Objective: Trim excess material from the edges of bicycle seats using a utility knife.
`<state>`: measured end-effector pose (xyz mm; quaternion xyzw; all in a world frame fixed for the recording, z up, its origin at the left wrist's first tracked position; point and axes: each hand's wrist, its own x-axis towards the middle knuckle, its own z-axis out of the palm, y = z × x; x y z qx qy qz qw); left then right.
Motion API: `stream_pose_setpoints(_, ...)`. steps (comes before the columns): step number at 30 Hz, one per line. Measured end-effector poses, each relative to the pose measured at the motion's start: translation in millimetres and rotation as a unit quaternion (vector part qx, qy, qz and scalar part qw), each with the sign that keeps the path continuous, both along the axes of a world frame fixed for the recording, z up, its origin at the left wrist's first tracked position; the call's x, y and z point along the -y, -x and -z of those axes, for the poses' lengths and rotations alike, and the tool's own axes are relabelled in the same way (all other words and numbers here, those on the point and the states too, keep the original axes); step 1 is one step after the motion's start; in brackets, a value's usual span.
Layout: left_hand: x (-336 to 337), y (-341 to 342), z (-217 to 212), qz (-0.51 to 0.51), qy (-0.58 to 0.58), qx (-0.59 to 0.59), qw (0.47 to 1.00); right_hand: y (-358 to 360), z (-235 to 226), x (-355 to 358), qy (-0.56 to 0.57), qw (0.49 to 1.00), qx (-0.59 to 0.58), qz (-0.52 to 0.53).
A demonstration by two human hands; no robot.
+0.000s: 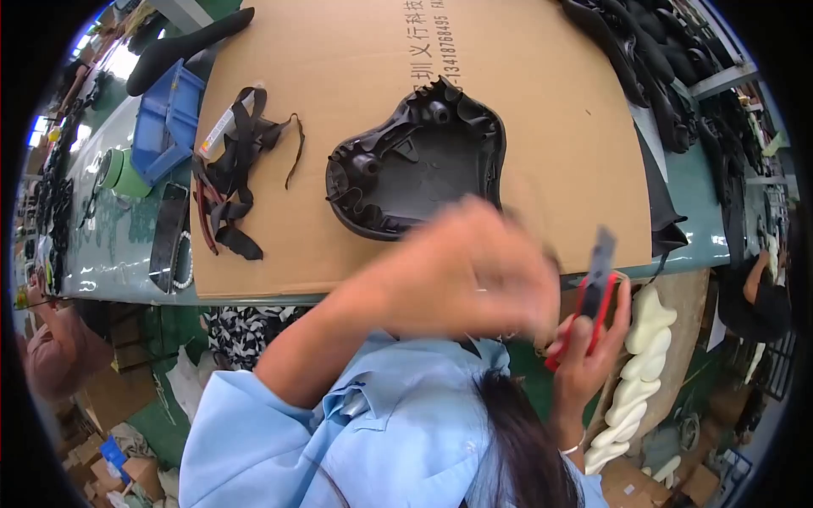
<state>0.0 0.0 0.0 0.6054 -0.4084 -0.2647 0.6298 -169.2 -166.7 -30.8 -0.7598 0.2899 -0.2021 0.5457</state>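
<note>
2 hands are raised near the body, short of the cardboard sheet (pixel 542 127). The right hand (pixel 589 356) is closed around a red utility knife (pixel 593 296), blade pointing away. The left hand (pixel 474 271) is blurred; how far its fingers are spread cannot be told, and nothing is seen held. The black saddle shell (pixel 415 165) lies underside up, apart from both hands, farther off. For a clean trim, the shell would best be steadied first, with the blade kept off the fingers.

Factory workbench; stacked black saddle shells (pixel 669 76); cardboard (pixel 542 127).
</note>
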Motion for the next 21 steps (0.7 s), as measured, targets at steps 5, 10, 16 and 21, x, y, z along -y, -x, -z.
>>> stream_pose_setpoints(5,-26.4,-24.1,8.9,-0.022,-0.220,0.406,0.887,6.8,0.8,12.8,0.036,0.999,0.015,-0.028)
stream_pose_setpoints(10,-20.3,-37.0,24.8,-0.027,-0.172,0.325,0.929,-4.6,-7.5,22.4,0.318,0.914,0.033,-0.251)
stream_pose_setpoints(16,-14.4,-38.5,28.2,-0.037,-0.183,0.331,0.925,-26.0,-15.6,18.5,0.443,0.830,-0.018,-0.339)
stream_pose_setpoints(21,-15.6,-38.5,33.2,-0.048,-0.173,0.338,0.924,-34.0,-37.8,29.1,0.514,0.773,-0.050,-0.368)
